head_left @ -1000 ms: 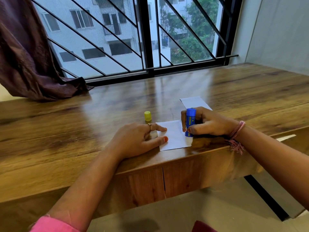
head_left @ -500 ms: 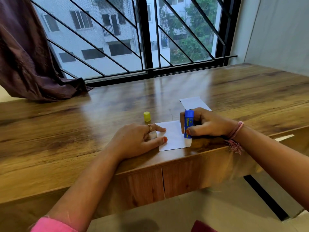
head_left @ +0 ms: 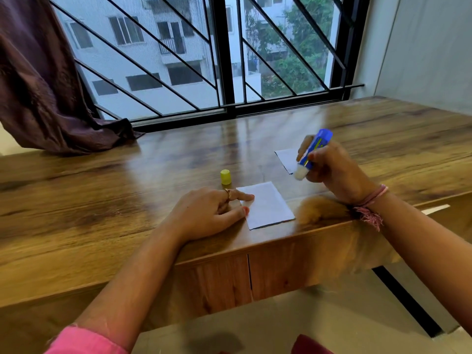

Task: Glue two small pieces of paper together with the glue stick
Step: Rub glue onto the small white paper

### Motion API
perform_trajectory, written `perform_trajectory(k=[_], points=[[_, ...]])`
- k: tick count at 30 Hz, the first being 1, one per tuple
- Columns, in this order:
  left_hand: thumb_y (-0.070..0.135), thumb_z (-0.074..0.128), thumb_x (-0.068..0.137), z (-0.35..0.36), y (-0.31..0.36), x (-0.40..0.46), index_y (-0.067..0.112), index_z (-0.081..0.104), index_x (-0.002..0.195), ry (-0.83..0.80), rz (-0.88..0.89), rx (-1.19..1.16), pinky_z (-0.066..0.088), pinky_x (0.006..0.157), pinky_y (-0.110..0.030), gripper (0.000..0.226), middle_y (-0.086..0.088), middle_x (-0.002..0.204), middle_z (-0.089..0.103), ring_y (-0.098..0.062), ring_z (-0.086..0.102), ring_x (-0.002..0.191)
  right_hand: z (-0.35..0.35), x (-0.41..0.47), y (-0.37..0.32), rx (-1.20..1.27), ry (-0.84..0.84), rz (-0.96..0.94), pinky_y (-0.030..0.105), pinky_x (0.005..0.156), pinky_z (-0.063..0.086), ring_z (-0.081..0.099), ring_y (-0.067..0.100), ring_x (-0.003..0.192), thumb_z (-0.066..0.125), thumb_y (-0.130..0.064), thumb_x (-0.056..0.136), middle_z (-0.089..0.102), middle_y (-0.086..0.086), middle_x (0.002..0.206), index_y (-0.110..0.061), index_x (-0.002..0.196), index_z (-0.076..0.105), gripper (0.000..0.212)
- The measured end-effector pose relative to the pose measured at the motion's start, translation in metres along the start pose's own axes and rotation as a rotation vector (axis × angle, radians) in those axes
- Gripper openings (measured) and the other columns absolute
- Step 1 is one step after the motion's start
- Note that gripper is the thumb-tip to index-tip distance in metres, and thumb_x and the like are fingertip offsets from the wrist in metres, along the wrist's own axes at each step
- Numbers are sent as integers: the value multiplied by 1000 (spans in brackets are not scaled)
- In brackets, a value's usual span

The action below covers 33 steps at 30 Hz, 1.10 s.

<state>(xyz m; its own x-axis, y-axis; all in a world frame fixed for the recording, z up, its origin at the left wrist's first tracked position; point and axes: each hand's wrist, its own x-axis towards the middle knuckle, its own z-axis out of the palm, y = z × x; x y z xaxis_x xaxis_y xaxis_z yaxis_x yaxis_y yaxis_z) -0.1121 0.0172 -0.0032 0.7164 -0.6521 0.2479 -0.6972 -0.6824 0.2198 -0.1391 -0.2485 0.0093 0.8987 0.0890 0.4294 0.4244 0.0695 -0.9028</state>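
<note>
Blue glue stick in right hand

We see a white paper lying flat near the desk's front edge. A second white paper lies flat farther back to the right. The blue glue stick is tilted, uncapped, its white tip down above the second paper.

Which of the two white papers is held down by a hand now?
The near paper at the table's front edge: the left hand presses its left side with straight fingers. The far paper lies free behind the glue stick that the right hand holds.
</note>
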Motion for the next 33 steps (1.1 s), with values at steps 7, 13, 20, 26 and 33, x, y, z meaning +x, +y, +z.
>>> perform_trajectory(k=[7,13,20,26,33], points=[[66,45,78,1,2,-1,49,58,104,27,-29,-51,29,53,-26,34,25,58,51,5,50,58,2,-1,-3,-69,190,76,16,39,30,38,5,43,50,-21,77,54,-8,49,-16,68,56,13],[64,43,83,-1,9,-5,47,48,80,101,-10,-101,38,54,-33,18,9,67,62,-3,50,54,3,-14,0,-90,259,206,18,37,26,35,8,44,55,-20,85,58,1,58,-21,62,60,24],[45,39,80,-3,8,-11,25,68,108,143,201,-72,35,90,-33,46,11,116,60,-13,42,110,5,-21,0,-67,399,217,18,35,23,31,10,40,60,-27,75,42,-3,49,-24,53,58,22],[53,29,75,0,9,-9,41,64,115,59,133,-50,22,90,-35,54,23,118,57,-8,31,113,7,-25,0,-111,359,180,14,34,23,28,8,37,59,-25,72,39,-7,42,-10,72,59,15],[55,26,79,-2,10,-8,41,59,123,22,144,18,18,87,-31,57,14,113,54,-11,32,114,12,-24,-3,-141,337,164,12,33,25,31,4,33,53,-6,88,44,-9,40,-4,90,62,9]])
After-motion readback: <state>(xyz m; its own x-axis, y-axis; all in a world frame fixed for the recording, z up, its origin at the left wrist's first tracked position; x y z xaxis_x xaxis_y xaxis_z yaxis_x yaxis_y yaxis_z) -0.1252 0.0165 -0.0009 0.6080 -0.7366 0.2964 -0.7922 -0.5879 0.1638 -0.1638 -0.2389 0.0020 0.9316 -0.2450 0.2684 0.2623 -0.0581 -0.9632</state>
